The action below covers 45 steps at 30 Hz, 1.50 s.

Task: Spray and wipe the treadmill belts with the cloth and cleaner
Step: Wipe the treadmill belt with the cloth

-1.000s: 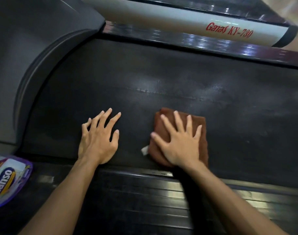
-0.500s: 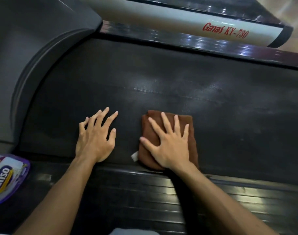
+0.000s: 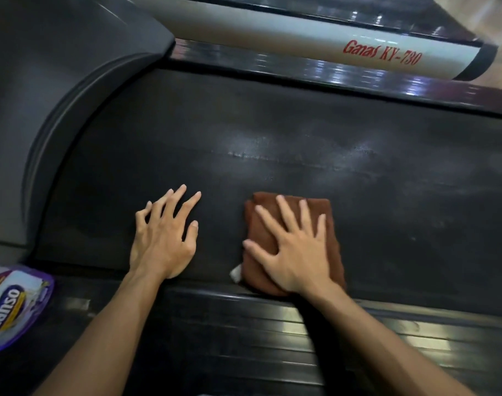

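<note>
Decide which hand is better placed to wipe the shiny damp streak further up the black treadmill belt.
Right. The right hand already presses flat on the folded brown cloth, just below the damp streak; the left hand rests bare on the black treadmill belt.

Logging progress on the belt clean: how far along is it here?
Done: the belt carries pale wet sheen and streaks near its middle, so it looks sprayed. In hand: the right hand presses flat on the brown cloth at the near edge, while the left hand rests open on the belt. Left: the streaked patch beyond the cloth looks unwiped. No other belt shows.
</note>
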Tool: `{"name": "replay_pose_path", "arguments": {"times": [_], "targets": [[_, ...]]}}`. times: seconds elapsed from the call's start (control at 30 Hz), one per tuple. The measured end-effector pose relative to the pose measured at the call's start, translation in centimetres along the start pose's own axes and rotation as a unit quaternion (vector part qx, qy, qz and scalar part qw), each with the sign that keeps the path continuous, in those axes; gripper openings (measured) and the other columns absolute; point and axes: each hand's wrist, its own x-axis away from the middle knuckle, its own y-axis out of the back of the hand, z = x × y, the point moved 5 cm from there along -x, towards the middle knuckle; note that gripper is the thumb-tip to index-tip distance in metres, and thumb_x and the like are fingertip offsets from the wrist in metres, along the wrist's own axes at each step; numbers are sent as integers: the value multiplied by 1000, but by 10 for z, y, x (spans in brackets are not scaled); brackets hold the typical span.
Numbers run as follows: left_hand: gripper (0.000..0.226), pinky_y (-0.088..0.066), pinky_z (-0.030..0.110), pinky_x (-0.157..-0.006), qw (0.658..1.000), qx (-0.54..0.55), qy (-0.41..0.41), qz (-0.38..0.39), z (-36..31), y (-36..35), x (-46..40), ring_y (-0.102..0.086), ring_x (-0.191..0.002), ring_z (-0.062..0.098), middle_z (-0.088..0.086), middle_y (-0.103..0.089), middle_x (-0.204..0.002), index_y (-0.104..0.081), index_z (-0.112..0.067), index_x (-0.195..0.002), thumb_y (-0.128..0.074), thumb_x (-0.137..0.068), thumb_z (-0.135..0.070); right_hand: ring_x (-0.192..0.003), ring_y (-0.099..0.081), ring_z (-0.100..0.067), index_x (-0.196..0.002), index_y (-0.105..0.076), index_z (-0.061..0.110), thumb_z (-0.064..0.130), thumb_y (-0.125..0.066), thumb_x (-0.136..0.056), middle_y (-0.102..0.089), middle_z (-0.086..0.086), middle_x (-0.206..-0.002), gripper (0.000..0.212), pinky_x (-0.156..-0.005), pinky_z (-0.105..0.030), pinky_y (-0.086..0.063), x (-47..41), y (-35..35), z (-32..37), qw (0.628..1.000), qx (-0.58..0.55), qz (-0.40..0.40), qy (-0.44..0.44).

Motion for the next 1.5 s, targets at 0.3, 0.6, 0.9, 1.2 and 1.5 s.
{"name": "replay_pose_path", "arguments": {"times": [0.3,0.6,0.9,1.2,1.5], "targets": [[58,-25,50,-117,1000,1,1,2,2,-3,-1,-23,-153,18,-8,-24,-166,-31,-38,-158,-34,-99,-43,-157,11,-41,-161,-15,51,85,-26,-90,0,2,-174,79,-119,-70,10,-97,-3,43,999,-34,20,-31],[64,-22,49,-118,1000,0,-2,4,1,-1,-1,-21,-153,17,-8,-23,-167,-29,-38,-158,-25,-95,-47,-159,9,-33,-158,-13,57,91,-22,-85,1,11,-173,81,-122,-67,7,-32,4,-14,997,-13,11,-81],[64,-24,49,-118,1000,0,-2,9,3,-2,0,-21,-154,16,-9,-22,-167,-29,-39,-158,-28,-95,-47,-158,8,-37,-160,-17,53,86,-24,-90,-4,5,-174,77,-122,-66,6,-46,-4,55,999,-22,-3,42],[59,-23,50,-119,1000,2,-3,7,3,-3,-1,-21,-154,17,-8,-22,-167,-29,-39,-158,-34,-100,-44,-157,13,-39,-161,-10,50,86,-20,-91,4,2,-174,80,-119,-69,10,-81,3,3,989,-33,17,-142],[63,-21,49,-119,1000,21,-6,11,1,1,0,-21,-154,17,-8,-22,-167,-30,-38,-158,-20,-97,-50,-159,7,-31,-158,-19,56,87,-21,-88,-3,11,-173,77,-124,-63,6,-6,-3,31,999,-11,-8,38]]}}
